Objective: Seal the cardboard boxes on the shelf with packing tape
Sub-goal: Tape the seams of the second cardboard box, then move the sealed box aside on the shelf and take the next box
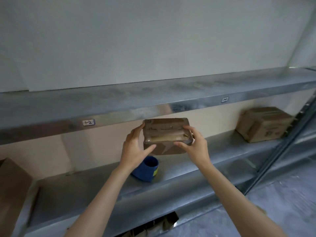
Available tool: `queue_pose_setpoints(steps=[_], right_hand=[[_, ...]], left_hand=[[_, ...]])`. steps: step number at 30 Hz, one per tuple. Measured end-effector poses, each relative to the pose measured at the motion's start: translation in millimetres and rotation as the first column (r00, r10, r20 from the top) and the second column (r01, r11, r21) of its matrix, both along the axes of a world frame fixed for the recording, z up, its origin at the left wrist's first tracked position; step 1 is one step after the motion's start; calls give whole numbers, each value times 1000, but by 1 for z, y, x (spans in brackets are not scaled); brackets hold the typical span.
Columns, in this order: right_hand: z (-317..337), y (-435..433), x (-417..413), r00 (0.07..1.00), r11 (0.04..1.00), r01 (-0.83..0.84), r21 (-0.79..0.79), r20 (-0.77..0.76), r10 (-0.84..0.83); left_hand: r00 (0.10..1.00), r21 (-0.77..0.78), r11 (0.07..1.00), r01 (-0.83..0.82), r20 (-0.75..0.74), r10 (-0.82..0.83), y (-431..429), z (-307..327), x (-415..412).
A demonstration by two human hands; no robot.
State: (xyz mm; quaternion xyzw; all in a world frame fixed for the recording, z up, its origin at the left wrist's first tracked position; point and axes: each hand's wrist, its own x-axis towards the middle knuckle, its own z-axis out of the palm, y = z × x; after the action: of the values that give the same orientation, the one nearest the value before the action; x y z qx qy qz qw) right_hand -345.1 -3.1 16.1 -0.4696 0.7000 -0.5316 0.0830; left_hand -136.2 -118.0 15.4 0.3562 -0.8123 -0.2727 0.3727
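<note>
Small box (166,134) is up betw. both hands, held in front of the gap betw. the two metal shelves, and looks lifted clear of the lower shelf (222,159), just above the blue tape roll (147,169) lying there. Its long axis runs left-right, so each hand has one short end. Top face is tipped toward the person; glossy tape strips already run along it.

Left hand (135,149): fingers (139,130) curl up the left end, thumb pressed under the near edge. Right hand (195,144): fingers hook over the right end, thumb along the near front edge. Both are grasping the box, neither slack. Both forearms reach up and fwd, roughly level, wrists bent a little inward; neither is nearer.

Judging by the tape, this one's prob. sealed, and the next move is prob. setting it down. Free shelf lies below and to the right, toward the bigger box (263,124), well apart. Another box (12,185) sits far left.
</note>
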Motion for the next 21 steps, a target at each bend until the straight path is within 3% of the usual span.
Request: queue_pose_setpoints(steps=[4, 11, 21], right_hand=[[0, 38, -60, 997, 997, 81, 7, 2, -81], [-16, 96, -164, 984, 983, 176, 57, -8, -175], [-33, 103, -284, 986, 968, 163, 192, -76, -151]], left_hand=[[999, -41, 999, 30, 20, -29, 26, 0, -56], [975, -113, 992, 58, 221, -32, 57, -18, -143], [913, -165, 985, 55, 408, 17, 52, -35, -247]])
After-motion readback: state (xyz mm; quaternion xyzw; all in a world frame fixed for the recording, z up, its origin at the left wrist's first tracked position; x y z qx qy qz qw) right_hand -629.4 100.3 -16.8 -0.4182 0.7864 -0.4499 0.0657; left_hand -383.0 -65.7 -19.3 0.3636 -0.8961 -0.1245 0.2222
